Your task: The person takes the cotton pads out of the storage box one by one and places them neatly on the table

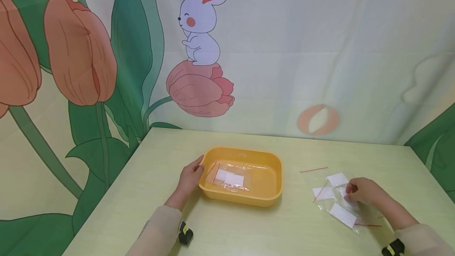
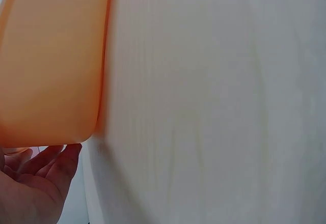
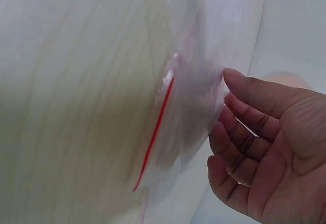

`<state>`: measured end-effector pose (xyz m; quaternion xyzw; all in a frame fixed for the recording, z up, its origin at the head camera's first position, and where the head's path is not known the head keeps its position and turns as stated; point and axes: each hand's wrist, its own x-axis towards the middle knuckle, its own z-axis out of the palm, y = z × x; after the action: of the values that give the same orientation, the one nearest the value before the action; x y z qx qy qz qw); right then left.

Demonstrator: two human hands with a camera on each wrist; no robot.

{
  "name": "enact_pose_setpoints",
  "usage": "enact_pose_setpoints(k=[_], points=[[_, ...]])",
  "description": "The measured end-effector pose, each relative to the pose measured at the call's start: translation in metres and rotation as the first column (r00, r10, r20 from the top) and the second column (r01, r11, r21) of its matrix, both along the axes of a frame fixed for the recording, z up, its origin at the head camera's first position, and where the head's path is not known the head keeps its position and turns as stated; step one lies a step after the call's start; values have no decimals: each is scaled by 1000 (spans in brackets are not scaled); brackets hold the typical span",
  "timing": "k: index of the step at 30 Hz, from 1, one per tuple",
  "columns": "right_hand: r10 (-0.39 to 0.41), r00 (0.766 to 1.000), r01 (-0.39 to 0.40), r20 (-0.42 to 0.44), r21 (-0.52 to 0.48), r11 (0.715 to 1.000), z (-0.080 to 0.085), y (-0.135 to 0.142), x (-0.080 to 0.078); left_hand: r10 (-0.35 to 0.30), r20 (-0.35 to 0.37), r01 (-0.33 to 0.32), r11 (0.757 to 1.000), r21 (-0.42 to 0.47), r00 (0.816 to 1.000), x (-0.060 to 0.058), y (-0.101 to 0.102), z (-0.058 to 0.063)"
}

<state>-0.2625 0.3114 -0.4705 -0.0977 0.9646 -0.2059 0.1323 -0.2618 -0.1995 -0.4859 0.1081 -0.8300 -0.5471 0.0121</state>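
My left hand (image 1: 190, 175) holds the left end of a yellow plastic tray (image 1: 241, 200), its thumb at the rim. Seen from the left wrist, the fingers (image 2: 60, 170) lie against the tray's end wall. Inside the tray are clear zip-lock bags (image 1: 233, 180) with white pieces and red seal strips. At the right, my right hand (image 1: 366, 191) pinches a clear zip-lock bag (image 3: 178, 127) by its edge between thumb and fingers; a red strip runs along the bag. Several more such bags (image 1: 343, 215) lie overlapping below and beside this hand, with white pieces in them.
The pale wood-grain table (image 1: 249, 232) ends at the back against a hanging cloth (image 1: 270, 62) printed with tulips and a rabbit. A black wrist device (image 1: 185, 233) sits at the left sleeve, another (image 1: 393, 248) at the right.
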Motion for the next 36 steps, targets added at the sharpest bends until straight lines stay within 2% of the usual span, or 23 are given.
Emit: enact_pose_setpoints(k=[11, 17, 21, 26, 31, 36], points=[[18, 999, -19, 31, 18, 1000, 15, 1, -2, 5, 6, -5, 1000, 8, 1000, 0, 1, 1], [15, 997, -13, 72, -28, 1000, 23, 3, -6, 1, 2, -1, 1000, 5, 1000, 0, 1, 1], [32, 997, -30, 65, -41, 999, 29, 3, -8, 2, 4, -2, 1000, 1, 1000, 0, 0, 1], [14, 997, -11, 75, -50, 999, 38, 0, -11, 4, 10, -4, 1000, -5, 1000, 0, 0, 1], [10, 996, -1, 89, -97, 995, 49, -3, -11, 12, 14, -12, 1000, -8, 1000, 0, 0, 1], [38, 997, -28, 69, -135, 990, 62, -7, -13, 10, 11, -10, 1000, -4, 1000, 0, 0, 1]])
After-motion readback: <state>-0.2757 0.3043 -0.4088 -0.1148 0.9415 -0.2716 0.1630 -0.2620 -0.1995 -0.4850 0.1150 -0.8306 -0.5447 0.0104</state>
